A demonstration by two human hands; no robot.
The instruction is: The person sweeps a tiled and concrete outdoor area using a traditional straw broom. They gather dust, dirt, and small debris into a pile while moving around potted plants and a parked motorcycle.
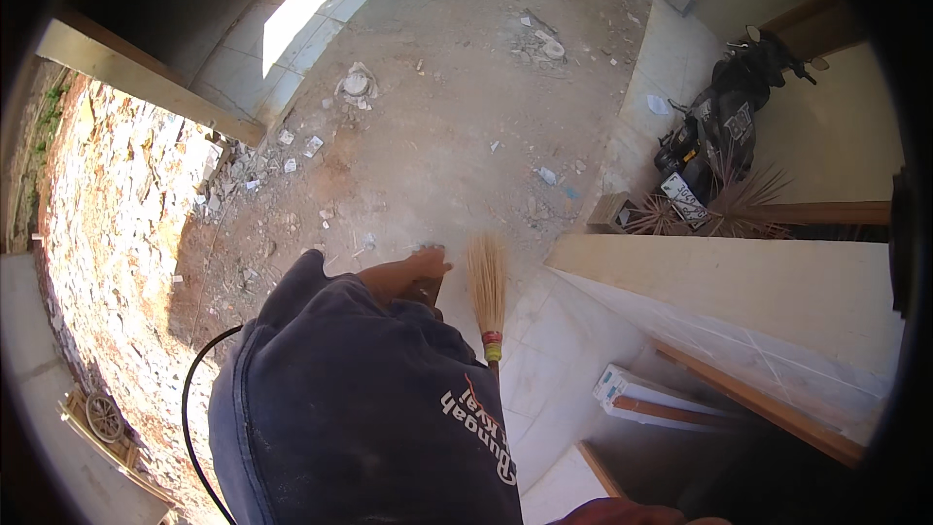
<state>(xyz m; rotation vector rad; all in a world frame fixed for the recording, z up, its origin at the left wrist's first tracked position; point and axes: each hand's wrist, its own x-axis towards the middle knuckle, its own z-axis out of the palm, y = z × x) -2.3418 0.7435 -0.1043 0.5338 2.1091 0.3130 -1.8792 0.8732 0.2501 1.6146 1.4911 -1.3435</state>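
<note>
Floor (457,151), wide, grey-brown and dusty, fills the upper middle, debris scattered over it. Sunlit strip of pale broken rubble (112,194) runs down its left side. Navy-blue cloth shirt (360,418) with pale lettering takes up the lower middle. On the right: low wall (739,277) with a flat cream top and a white tiled side. Beyond it, black motorcycle (734,117) parked by the wall behind, with a spiky reddish plant (743,204) in front. Long white box (661,408) lies on the near side of the low wall.

Straw-coloured broom (486,282), fanned bristles, is centre frame: bristles pointing away from the wearer, red and yellow-green binding below them, handle running back and lost beside the shirt. White tiles (535,326) just right of it.

Left arm: sleeve bunched, elbow bent out to the left, bare forearm (381,279) running rightward. Left hand (428,260) sits just left of the bristles, apart from them, back of the hand up. Small dark-brown piece (422,292) right below it, seemingly touching; can't tell if the fingers are clamped on it.

Right hand (622,513): reddish-brown sliver at the bottom edge, too cropped to read; can't tell its grip.
</note>
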